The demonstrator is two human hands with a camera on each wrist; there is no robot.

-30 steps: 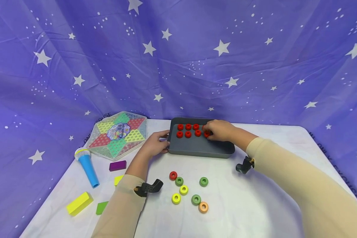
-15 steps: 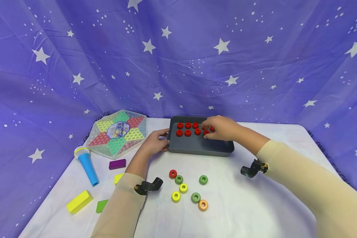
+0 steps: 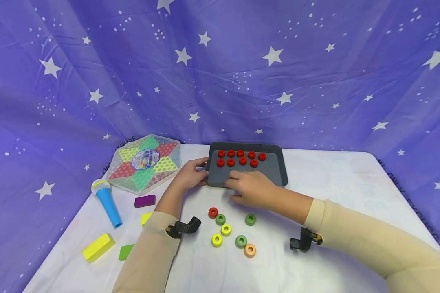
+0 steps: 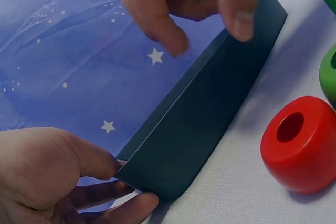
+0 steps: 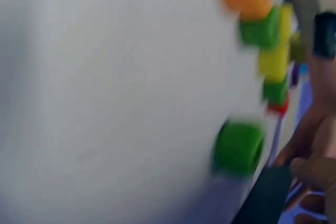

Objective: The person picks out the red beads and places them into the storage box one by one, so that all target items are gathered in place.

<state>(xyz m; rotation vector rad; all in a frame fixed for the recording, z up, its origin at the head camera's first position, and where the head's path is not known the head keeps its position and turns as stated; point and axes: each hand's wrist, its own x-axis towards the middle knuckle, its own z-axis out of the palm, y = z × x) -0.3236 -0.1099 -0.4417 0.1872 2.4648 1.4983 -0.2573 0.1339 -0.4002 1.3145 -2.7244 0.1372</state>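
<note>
A dark grey tray (image 3: 275, 173) sits at the back of the white table and holds several red rings (image 3: 242, 158) in two rows. My left hand (image 3: 199, 174) grips the tray's front left corner, thumb on the rim; the left wrist view shows the left hand (image 4: 58, 177) curled round the tray wall (image 4: 210, 124). My right hand (image 3: 239, 189) hovers at the tray's front edge, fingers relaxed and holding nothing. Just below it lie loose rings: a red ring (image 3: 213, 212) (image 4: 300, 142), a green ring (image 3: 250, 219) (image 5: 239, 148), a yellow ring (image 3: 225, 229) and an orange ring (image 3: 249, 250).
A hexagonal peg game board (image 3: 144, 162) lies left of the tray. A blue toy microphone (image 3: 106, 203), a purple block (image 3: 144, 201), a yellow block (image 3: 97, 248) and a green piece (image 3: 126, 252) lie at the front left. A purple star cloth hangs behind.
My right hand has left the red rings in the tray and drawn back toward me, over the tray's front edge. My left hand has stayed on the tray corner.
</note>
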